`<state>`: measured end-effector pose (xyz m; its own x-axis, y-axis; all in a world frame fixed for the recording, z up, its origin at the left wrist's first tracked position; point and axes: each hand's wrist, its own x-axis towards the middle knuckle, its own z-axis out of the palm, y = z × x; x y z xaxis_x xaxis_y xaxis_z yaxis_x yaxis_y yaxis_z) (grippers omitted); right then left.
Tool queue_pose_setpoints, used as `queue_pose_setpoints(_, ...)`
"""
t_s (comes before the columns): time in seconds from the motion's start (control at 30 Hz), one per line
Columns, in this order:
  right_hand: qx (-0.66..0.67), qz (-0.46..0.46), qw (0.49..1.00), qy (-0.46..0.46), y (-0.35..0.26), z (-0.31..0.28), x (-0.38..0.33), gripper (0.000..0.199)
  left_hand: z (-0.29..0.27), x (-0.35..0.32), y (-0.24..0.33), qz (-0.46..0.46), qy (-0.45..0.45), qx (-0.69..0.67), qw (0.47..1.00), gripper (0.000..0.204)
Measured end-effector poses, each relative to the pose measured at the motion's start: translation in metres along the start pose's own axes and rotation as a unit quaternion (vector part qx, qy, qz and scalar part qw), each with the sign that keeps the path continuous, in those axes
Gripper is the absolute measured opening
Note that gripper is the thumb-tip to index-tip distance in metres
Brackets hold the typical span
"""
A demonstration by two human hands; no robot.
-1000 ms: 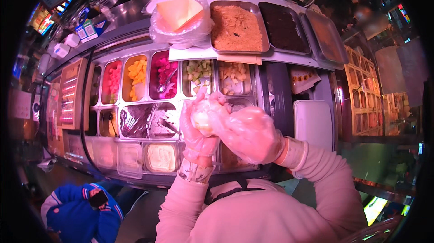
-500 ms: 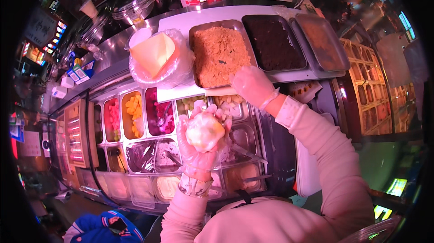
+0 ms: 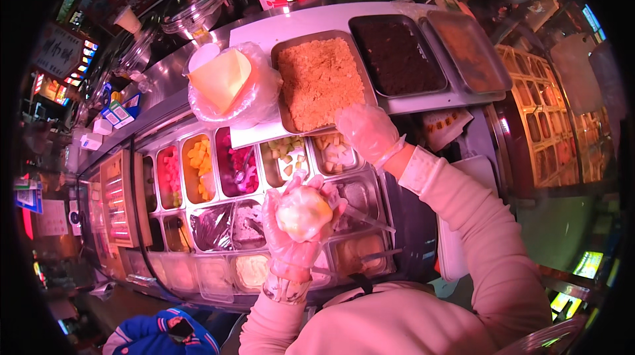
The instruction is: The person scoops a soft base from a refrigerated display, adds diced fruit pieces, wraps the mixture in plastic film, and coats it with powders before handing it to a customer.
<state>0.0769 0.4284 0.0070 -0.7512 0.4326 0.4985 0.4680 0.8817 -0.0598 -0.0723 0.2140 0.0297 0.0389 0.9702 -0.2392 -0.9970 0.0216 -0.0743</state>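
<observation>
My left hand (image 3: 291, 239), in a clear plastic glove, cups a pale, glossy round dough ball (image 3: 303, 213) with a yellowish patch on its right side. It hovers over the topping containers. Also gloved, my right hand (image 3: 369, 133) has its fingers curled at the near right corner of a metal tray (image 3: 284, 117) and appears to grip its rim; the fingertips are partly hidden. Orange-brown crumbs (image 3: 321, 80) fill that tray. A tray of dark crumbs (image 3: 400, 57) stands to its right, and a third, brownish tray (image 3: 469, 51) lies beyond.
Left of the crumb tray sits a plastic-wrapped tub (image 3: 258, 97) with a paper sheet (image 3: 221, 80) on it. Below are metal containers of yellow cubes (image 3: 200, 163), pink pieces (image 3: 170, 173) and purple pieces (image 3: 241, 166). A person's blue sleeve (image 3: 142, 328) shows at lower left.
The crumb tray has shifted slightly toward me, and a dark spot on its crumbs no longer shows. My left hand with the dough ball is slightly lower and farther right.
</observation>
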Motion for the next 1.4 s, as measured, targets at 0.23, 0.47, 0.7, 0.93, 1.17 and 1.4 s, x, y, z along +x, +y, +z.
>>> queue_pose_setpoints(0.23, 0.058, 0.070, 0.996, -0.020, 0.005, -0.004, -0.005, 0.010, 0.075, 0.087, 0.022, -0.010, -0.128, 0.234, 0.964, 0.053)
queue_pose_setpoints(0.47, -0.031, -0.025, 0.999, 0.009, 0.004, 0.008, -0.007, 0.014, 0.122, 0.255, 0.061, 0.169, -0.041, 0.804, 0.568, 0.056)
queue_pose_setpoints(0.7, -0.046, -0.023, 0.999, -0.010, 0.013, 0.003, -0.011, 0.003, 0.065, 0.275, 0.015, 0.332, -0.066, 0.936, -0.097, 0.083)
queue_pose_setpoints(0.93, -0.004, 0.048, 0.999, -0.002, 0.033, -0.032, 0.020, 0.025, 0.116, 0.266, 0.053, 0.204, 0.017, 0.896, 0.394, 0.098)
queue_pose_setpoints(1.17, 0.018, 0.074, 0.982, -0.171, 0.189, 0.040, 0.146, 0.036, 0.132, 0.333, 0.093, 0.052, 0.125, 0.920, 0.366, 0.101)
queue_pose_setpoints(1.4, 0.130, 0.326, 0.869, -0.349, 0.115, 0.027, 0.201, 0.042, 0.097, 0.341, 0.099, -0.004, 0.226, 0.900, 0.372, 0.092)
